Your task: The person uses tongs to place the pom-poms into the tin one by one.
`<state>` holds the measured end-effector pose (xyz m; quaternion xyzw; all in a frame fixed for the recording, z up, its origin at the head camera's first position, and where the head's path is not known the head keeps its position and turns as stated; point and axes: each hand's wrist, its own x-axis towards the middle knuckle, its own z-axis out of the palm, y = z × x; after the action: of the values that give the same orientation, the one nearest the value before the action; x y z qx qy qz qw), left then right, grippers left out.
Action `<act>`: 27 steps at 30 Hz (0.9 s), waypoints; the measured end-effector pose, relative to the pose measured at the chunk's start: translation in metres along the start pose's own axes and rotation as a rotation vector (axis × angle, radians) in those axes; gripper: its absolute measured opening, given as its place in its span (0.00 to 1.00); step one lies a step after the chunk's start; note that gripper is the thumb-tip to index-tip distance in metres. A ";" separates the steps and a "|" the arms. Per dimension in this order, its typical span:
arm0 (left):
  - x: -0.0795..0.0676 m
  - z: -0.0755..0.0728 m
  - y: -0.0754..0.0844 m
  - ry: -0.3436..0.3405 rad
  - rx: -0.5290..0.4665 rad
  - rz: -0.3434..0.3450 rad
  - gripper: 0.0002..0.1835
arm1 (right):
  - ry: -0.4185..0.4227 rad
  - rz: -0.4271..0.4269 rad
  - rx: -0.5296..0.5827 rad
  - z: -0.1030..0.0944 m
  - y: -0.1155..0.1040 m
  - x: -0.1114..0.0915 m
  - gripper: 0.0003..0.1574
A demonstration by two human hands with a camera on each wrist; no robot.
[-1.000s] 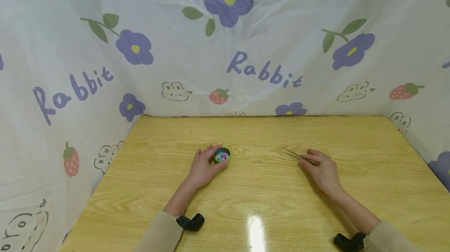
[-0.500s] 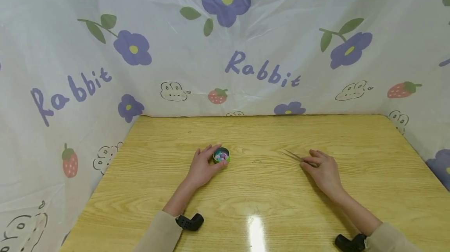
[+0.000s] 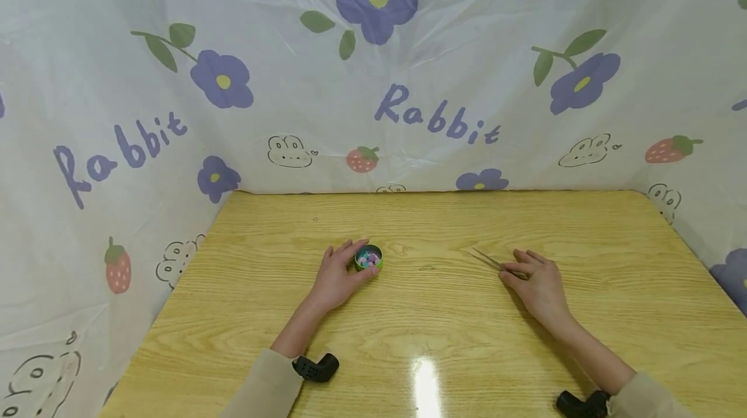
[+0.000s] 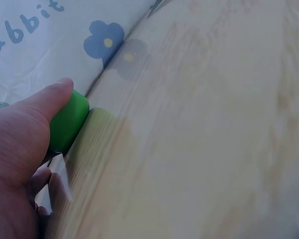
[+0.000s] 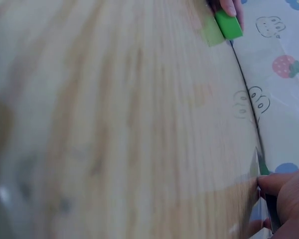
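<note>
My left hand point(image 3: 337, 277) grips a small round green container point(image 3: 380, 265) between thumb and fingers on the table. Inside it, seen from above in the head view, lie several small white, purple and teal pieces point(image 3: 370, 260). The left wrist view shows the thumb on the green wall point(image 4: 72, 122) of the container. To the right, my right hand point(image 3: 539, 285) pinches a pair of thin metal tweezers point(image 3: 487, 259). Their two tips point left toward the container, slightly apart, with nothing visible between them. In the right wrist view the tweezers point(image 5: 271, 209) are partly hidden by the hand.
Both forearms lie over a wood-grain table point(image 3: 432, 314), which reflects a bright light near its front. A white curtain point(image 3: 315, 94) printed with flowers, rabbits and strawberries stands along the back and sides. Each wrist wears a black device point(image 3: 317, 368).
The tweezers and right hand have shifted very slightly to the right and down. The left hand and the container stay in place.
</note>
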<state>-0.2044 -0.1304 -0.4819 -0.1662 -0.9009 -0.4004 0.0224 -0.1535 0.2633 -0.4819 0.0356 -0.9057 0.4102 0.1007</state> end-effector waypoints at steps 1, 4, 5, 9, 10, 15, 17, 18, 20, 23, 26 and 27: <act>0.000 0.000 0.000 0.000 0.000 0.001 0.35 | -0.001 -0.002 -0.004 0.000 0.000 -0.001 0.15; 0.000 0.001 0.000 -0.001 0.000 0.001 0.35 | -0.004 -0.004 -0.015 -0.001 -0.001 -0.003 0.17; 0.000 0.001 0.000 -0.001 0.000 0.000 0.35 | -0.006 -0.005 -0.020 -0.001 -0.001 -0.003 0.17; 0.000 0.001 0.000 0.001 0.003 -0.010 0.35 | -0.018 0.002 -0.025 -0.001 -0.002 -0.006 0.20; 0.000 0.001 0.001 0.002 0.004 -0.012 0.35 | -0.019 0.001 -0.026 -0.001 -0.002 -0.006 0.20; 0.000 0.001 0.001 0.006 0.008 -0.010 0.35 | -0.019 0.001 -0.031 -0.002 -0.002 -0.006 0.20; 0.000 0.002 0.000 0.006 0.007 -0.010 0.35 | -0.017 0.000 -0.031 -0.002 -0.002 -0.006 0.20; 0.000 0.002 0.000 0.006 0.006 -0.011 0.35 | -0.015 -0.001 -0.030 -0.002 -0.001 -0.006 0.20; 0.000 0.002 0.000 0.008 0.008 -0.011 0.36 | -0.014 -0.001 -0.029 -0.002 -0.001 -0.006 0.20; 0.001 0.003 -0.001 0.007 0.012 -0.014 0.36 | -0.006 -0.004 -0.025 -0.001 0.000 -0.006 0.20; 0.001 0.003 -0.002 0.014 0.016 -0.012 0.37 | 0.003 -0.011 -0.022 0.000 0.001 -0.006 0.20; 0.000 0.003 -0.002 0.016 0.014 -0.013 0.37 | 0.003 -0.010 -0.016 0.000 0.001 -0.006 0.20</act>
<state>-0.2053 -0.1298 -0.4855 -0.1568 -0.9046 -0.3954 0.0282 -0.1480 0.2638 -0.4833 0.0386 -0.9087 0.4023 0.1044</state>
